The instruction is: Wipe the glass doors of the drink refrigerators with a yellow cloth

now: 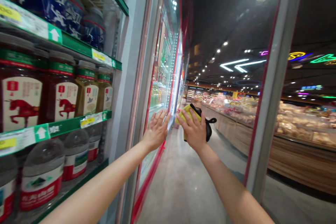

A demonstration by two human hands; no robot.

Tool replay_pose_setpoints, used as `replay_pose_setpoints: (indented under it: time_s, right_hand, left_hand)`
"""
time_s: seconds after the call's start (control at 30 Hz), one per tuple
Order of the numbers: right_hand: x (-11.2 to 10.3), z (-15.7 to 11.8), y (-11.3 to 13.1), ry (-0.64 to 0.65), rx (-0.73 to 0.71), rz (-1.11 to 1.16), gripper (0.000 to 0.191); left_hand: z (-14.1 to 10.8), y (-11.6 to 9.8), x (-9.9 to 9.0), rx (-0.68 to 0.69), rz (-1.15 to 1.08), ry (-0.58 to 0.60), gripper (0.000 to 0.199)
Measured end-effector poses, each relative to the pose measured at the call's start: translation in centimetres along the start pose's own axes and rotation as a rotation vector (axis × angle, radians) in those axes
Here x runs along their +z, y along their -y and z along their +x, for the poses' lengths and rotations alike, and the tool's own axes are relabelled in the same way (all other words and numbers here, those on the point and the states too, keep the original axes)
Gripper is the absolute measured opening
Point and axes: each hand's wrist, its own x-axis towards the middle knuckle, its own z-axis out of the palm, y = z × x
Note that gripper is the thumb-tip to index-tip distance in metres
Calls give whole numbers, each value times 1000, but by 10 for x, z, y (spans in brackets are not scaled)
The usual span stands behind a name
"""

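My left hand [156,131] is stretched out, palm forward, fingers spread and holding nothing, beside the red-edged glass of the neighbouring cooler [157,101]. To its right, my right hand [193,129] presses a yellow and black cloth [187,112] with spread fingers. The cloth's black side and a small loop stick out on the right, behind the hand. The cloth seems to lie against the open glass door, whose grey frame [271,80] stands at the right. Whether my left hand touches glass is hard to tell.
Shelves [70,126] at the left hold drink bottles [65,96] with green price strips. A grey upright [122,87] stands beside them. Beyond the door glass, a long wood-sided display counter [301,161] curves along the tiled floor [181,189].
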Motion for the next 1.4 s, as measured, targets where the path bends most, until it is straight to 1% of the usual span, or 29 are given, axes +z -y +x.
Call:
replay_pose_setpoints:
  time_s: [0.07,0.1,0.13,0.2,0.23,0.3,0.37,0.4,0.47,0.5,0.57,0.63,0.67,0.7,0.77,0.8,0.87,0.93,0.97,1.03,1.1,1.17,1.2,1.23,1.3,1.33,1.4]
  right_hand:
    - [-6,18,-24,-6,19,-5,44]
    - [-10,21,-37,-17,48,-18,45]
    - [-15,20,-47,-37,83,-33,45]
    - [-23,5,-59,-100,150,-57,45]
    - [-26,-7,-60,-137,178,-64,43]
    - [-27,-35,-51,-187,208,-62,40]
    - [-23,-55,-35,-170,170,-36,38]
    - [-20,-58,-28,-137,131,-16,37]
    - [-16,-51,-22,-72,56,18,37]
    - [-16,-41,-25,-49,34,23,38]
    - [-20,-18,-41,-31,32,3,40]
    - [-28,-2,-66,-37,80,-45,43]
    - [-33,-1,-78,-47,120,-73,44]
    - [-37,-4,-88,-63,168,-100,44]
    - [-43,-23,-96,-110,279,-152,43]
    - [-43,-38,-95,-137,332,-177,42]
    - [-41,-66,-83,-170,396,-216,42]
    - [-36,-82,-67,-147,362,-216,43]
    - [-34,-83,-62,-114,315,-199,44]
    - [-32,-72,-60,-31,216,-152,49]
    - [-36,-51,-74,25,165,-127,52]
    - [-43,-34,-96,29,181,-142,52]
    - [-47,-30,-107,19,209,-157,51]
    - [-51,-32,-115,1,246,-176,49]
    - [-56,-47,-124,-40,342,-212,47]
    - [-57,-59,-122,-62,393,-230,46]
    - [-56,-84,-111,-94,471,-258,46]
  left_hand:
    - [10,-5,0,18,-13,-5,79]
    - [15,-8,1,21,-21,-6,79]
    - [17,-10,2,22,-28,-5,79]
    - [19,-14,3,17,-37,-1,79]
    - [18,-15,3,14,-38,1,79]
    - [15,-16,4,12,-32,4,79]
    - [12,-17,4,20,-28,0,80]
    - [12,-18,5,30,-27,-4,80]
    - [15,-21,8,49,-29,-17,79]
    - [19,-24,10,56,-32,-23,79]
    - [26,-31,14,60,-43,-34,80]
    - [33,-38,17,48,-59,-47,81]
    - [35,-41,19,41,-65,-56,82]
    - [35,-43,20,34,-70,-66,82]
    - [33,-45,22,26,-73,-83,82]
    - [31,-45,23,29,-72,-88,81]
    - [27,-44,23,38,-71,-87,81]
    - [25,-45,24,46,-74,-87,82]
    - [25,-46,25,51,-78,-88,82]
    - [29,-51,27,59,-90,-93,84]
    - [36,-58,29,61,-104,-97,86]
    - [44,-66,32,44,-117,-105,87]
    - [46,-71,33,27,-123,-111,88]
    - [48,-74,34,8,-128,-115,88]
    - [49,-80,35,-22,-137,-121,90]
    - [49,-81,36,-28,-140,-123,90]
    - [48,-85,36,-9,-146,-127,91]
